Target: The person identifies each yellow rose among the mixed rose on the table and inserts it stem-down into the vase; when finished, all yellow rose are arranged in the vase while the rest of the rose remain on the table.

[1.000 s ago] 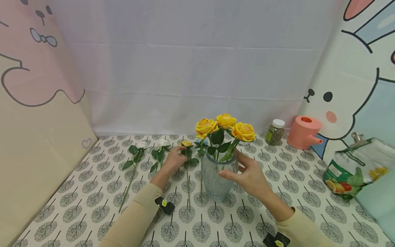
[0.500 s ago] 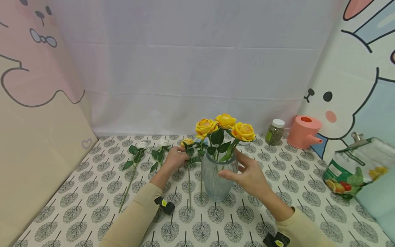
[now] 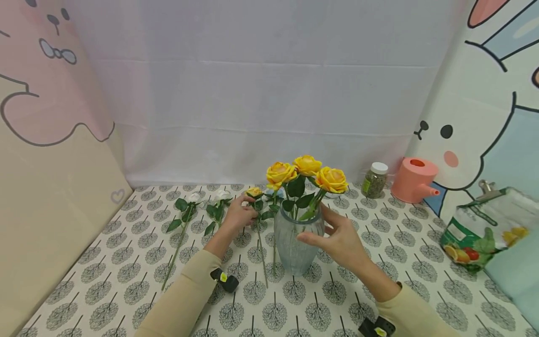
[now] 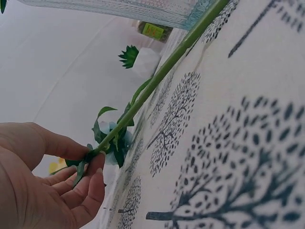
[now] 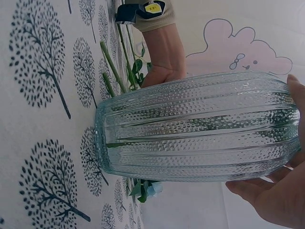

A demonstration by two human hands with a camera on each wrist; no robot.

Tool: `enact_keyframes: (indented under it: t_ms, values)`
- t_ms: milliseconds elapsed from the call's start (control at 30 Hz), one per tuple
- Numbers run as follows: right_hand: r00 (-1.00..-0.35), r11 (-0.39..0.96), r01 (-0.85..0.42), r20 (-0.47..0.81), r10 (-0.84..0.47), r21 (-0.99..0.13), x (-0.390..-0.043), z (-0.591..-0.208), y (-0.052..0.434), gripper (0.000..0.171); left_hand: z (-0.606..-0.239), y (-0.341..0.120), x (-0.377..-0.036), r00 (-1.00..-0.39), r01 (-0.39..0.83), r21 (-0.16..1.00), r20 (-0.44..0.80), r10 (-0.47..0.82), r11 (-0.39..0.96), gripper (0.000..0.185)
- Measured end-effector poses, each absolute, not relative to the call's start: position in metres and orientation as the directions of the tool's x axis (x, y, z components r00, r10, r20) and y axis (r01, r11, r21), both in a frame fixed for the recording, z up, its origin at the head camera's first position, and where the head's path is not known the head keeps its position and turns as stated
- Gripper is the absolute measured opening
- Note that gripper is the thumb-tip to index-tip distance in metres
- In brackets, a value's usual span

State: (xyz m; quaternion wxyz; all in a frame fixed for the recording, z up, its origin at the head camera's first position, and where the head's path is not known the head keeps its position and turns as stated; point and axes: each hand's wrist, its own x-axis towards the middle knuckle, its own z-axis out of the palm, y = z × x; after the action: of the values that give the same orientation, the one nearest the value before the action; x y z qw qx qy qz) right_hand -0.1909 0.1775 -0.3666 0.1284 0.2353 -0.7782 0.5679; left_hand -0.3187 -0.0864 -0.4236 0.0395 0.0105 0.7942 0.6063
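Note:
My left hand (image 3: 239, 216) pinches a yellow rose (image 3: 254, 192) just below its bloom, thumb and finger on the leafy green stem (image 4: 157, 78). The stem's lower end points toward me, close to the vase. My right hand (image 3: 343, 241) holds the ribbed clear glass vase (image 3: 295, 250) from its right side, fingers round the upper part and thumb on the front. Upright in the vase stand three yellow roses (image 3: 308, 165) with green leaves. A pale blue flower (image 3: 275, 193) lies between my left hand and the vase, its bloom partly hidden.
Two white roses (image 3: 222, 194) lie left of my left hand. At the back right stand a white-capped jar (image 3: 375, 181) and a pink watering can (image 3: 414, 181). A clipped printed bag (image 3: 480, 234) is at the right. A potted succulent (image 4: 143, 62) stands behind the vase.
The yellow rose in my left hand has turned, its stem's lower end swinging right toward the vase. Its bloom shifted slightly. My right hand and the vase have stayed still.

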Motion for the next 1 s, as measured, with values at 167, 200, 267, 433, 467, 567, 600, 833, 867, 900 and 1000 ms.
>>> enact_keyframes:
  t_ms: [167,200,267,433,467,567,600,833,867,900,1000]
  values:
    - [-0.861,0.249,-0.505,0.462,-0.215,-0.827,-0.191,-0.367,0.177,0.085,-0.424,-0.086,-0.32,-0.997,-0.046,0.959,-0.063,0.053,0.281,0.046]
    - [-0.861,0.249,-0.505,0.461,-0.213,-0.827,-0.191,-0.367,0.177,0.085,-0.424,-0.086,-0.32,-0.996,-0.05,0.959,-0.067,0.051,0.28,0.047]
    - [-0.86,0.247,-0.507,0.465,-0.213,-0.825,-0.192,-0.368,0.178,0.085,-0.425,-0.086,-0.32,-0.996,-0.053,0.958,-0.072,0.056,0.282,0.05]
    - [-0.857,0.247,-0.511,0.469,-0.212,-0.823,-0.192,-0.369,0.178,0.084,-0.421,-0.087,-0.318,-0.995,-0.055,0.952,-0.077,0.06,0.302,0.055]
    - [-0.858,0.248,-0.511,0.468,-0.212,-0.823,-0.192,-0.369,0.178,0.084,-0.42,-0.086,-0.317,-0.995,-0.057,0.95,-0.078,0.058,0.306,0.055]
    - [-0.859,0.252,-0.51,0.467,-0.212,-0.823,-0.192,-0.369,0.178,0.083,-0.416,-0.087,-0.317,-0.996,-0.061,0.952,-0.077,0.042,0.302,0.052]
    - [-0.859,0.254,-0.508,0.466,-0.211,-0.823,-0.192,-0.369,0.178,0.083,-0.415,-0.087,-0.317,-0.997,-0.063,0.954,-0.075,0.031,0.294,0.051]
    - [-0.859,0.252,-0.51,0.468,-0.208,-0.822,-0.192,-0.369,0.178,0.083,-0.41,-0.09,-0.319,-0.996,-0.038,0.982,-0.022,-0.089,0.184,0.037]
    - [-0.859,0.253,-0.51,0.469,-0.207,-0.822,-0.192,-0.369,0.178,0.083,-0.41,-0.091,-0.319,-0.995,-0.034,0.985,-0.017,-0.099,0.168,0.036]
    - [-0.857,0.255,-0.512,0.471,-0.208,-0.82,-0.193,-0.369,0.178,0.083,-0.409,-0.092,-0.319,-0.995,-0.032,0.988,-0.017,-0.102,0.149,0.034]
    - [-0.86,0.248,-0.508,0.467,-0.207,-0.825,-0.193,-0.369,0.178,0.084,-0.402,-0.096,-0.318,-0.996,-0.036,0.995,-0.028,-0.088,0.095,0.033]
